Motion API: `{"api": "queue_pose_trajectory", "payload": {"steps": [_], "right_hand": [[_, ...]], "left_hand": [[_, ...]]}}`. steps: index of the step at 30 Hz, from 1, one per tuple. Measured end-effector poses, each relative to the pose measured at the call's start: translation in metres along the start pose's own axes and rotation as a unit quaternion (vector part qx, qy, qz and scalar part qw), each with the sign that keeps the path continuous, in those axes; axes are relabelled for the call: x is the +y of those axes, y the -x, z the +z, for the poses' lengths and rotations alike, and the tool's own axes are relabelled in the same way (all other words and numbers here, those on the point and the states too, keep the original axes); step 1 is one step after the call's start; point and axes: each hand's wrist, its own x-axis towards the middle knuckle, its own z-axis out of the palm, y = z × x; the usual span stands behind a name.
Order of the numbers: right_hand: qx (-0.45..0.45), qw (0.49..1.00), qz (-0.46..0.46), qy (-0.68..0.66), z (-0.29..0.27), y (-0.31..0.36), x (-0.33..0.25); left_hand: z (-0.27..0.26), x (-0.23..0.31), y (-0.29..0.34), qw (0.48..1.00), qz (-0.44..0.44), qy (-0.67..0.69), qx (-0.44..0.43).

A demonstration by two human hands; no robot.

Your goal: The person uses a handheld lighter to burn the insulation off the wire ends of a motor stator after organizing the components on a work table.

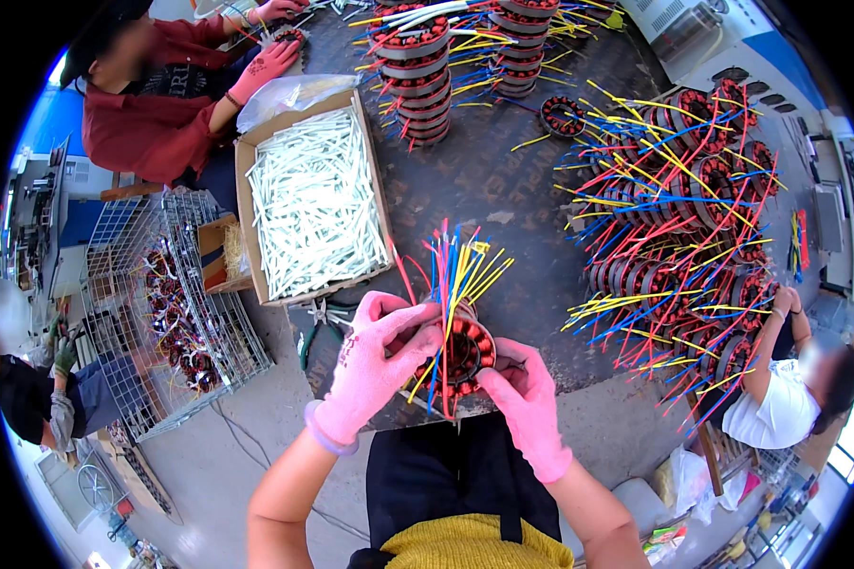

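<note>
A dark surface (484,204) stands in a workshop. At its near edge, the left hand (375,358) has its fingers closed on wires (460,272) of a stator (475,341); the right hand's (529,403) fingers clamp the stator's rim. Pliers (324,315) and a box (248,223) of white tubes (315,204) lie leftward; stator stacks (688,194) sit rightward and beyond.

both hands (375,356) close together — fingers (413,316) bent, forearms (289,493) angled inward
</note>
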Motion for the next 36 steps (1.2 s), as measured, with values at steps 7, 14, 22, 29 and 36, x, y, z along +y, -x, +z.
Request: {"api": "queue_pose_trajectory", "payload": {"steps": [7, 14, 22, 29, 36], "right_hand": [[0.049, 0.998, -0.016, 0.026, -0.026, -0.035, -0.016], [0.197, 0.943, -0.182, 0.197, 0.008, -0.236, -0.057], [0.404, 0.604, -0.136, 0.673, -0.059, -0.385, -0.069], [0.331, 0.663, -0.234, 0.629, -0.062, -0.365, -0.082], [0.096, 0.988, -0.123, -0.002, 0.006, -0.171, -0.094]], "left_hand": [[-0.001, 0.002, -0.001, 0.998, 0.003, -0.056, 0.006], [-0.003, -0.007, 0.008, 0.999, 0.032, -0.027, 0.031], [0.001, -0.019, 0.032, 0.991, -0.063, 0.071, 0.091], [-0.006, -0.028, 0.041, 0.974, -0.018, 0.119, 0.193], [-0.028, 0.001, 0.041, 0.961, 0.1, 0.061, 0.249]]}}
